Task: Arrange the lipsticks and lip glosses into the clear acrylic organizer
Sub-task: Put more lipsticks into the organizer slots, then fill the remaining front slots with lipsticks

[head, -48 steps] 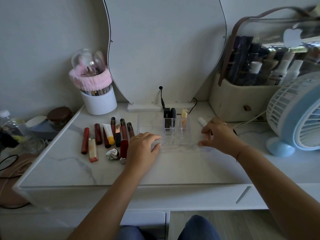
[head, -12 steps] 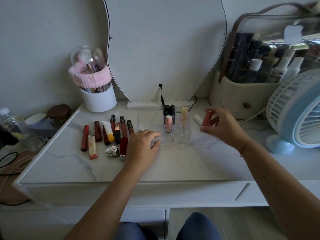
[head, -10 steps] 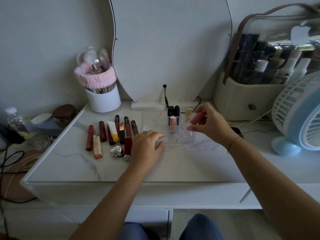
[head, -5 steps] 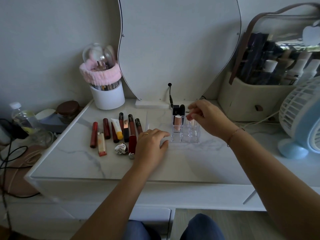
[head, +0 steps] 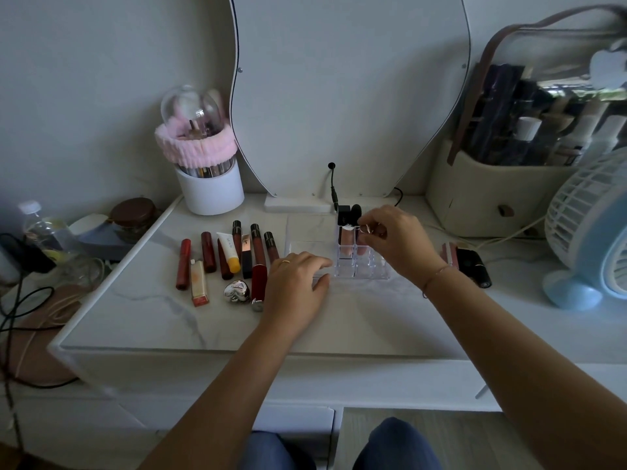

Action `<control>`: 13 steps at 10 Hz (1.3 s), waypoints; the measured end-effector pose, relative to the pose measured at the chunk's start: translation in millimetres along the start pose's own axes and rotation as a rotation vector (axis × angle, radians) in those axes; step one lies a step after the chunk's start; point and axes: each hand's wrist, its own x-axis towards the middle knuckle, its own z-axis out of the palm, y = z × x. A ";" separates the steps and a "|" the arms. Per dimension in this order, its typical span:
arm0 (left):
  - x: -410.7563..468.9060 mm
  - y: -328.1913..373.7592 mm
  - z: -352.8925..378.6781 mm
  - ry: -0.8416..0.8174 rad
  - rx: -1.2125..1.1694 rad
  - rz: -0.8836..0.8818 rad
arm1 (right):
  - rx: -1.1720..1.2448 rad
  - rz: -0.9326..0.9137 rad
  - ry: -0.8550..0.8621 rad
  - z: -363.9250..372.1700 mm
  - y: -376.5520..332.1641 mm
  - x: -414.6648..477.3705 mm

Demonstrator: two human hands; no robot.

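The clear acrylic organizer point(head: 361, 270) stands mid-table with two black lipsticks point(head: 349, 212) at its back and a pale pink lip gloss point(head: 346, 244) in a slot. My right hand point(head: 397, 240) hovers over it, fingertips pinched on a pink-red lipstick point(head: 363, 250) that sits partly down in the slot beside the gloss. My left hand point(head: 298, 283) lies flat on the table, fingertips against the organizer's left side. A row of several lipsticks and glosses point(head: 230, 256) lies to the left. A pink tube point(head: 448, 253) and a black lipstick point(head: 474, 267) lie to the right.
A silver heart-shaped case point(head: 237, 292) lies by the row. A white brush cup with a pink band point(head: 210, 186) and a mirror point(head: 339, 96) stand at the back. A cosmetics bag point(head: 502, 198) and a blue fan point(head: 590, 239) fill the right; a jar point(head: 134, 215) and a bottle point(head: 37, 225) sit left.
My right hand picked up the pink-red lipstick on the right, carried it left over the organizer and lowered it into a slot. My left hand stayed put; the view shifted slightly.
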 end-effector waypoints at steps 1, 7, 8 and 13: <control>-0.2 0.4 -0.5 -0.003 -0.002 0.001 | 0.030 0.002 0.047 2.1 -0.6 -1.8; 1.2 1.3 -0.2 -0.007 0.016 0.002 | -0.120 0.371 -0.256 -62.3 107.1 -44.2; 0.8 1.5 -0.5 -0.009 0.019 -0.001 | -0.113 0.340 -0.299 -59.5 108.2 -47.6; -0.2 2.8 -1.8 -0.005 0.015 -0.002 | 0.090 0.168 -0.085 -32.5 44.9 -29.2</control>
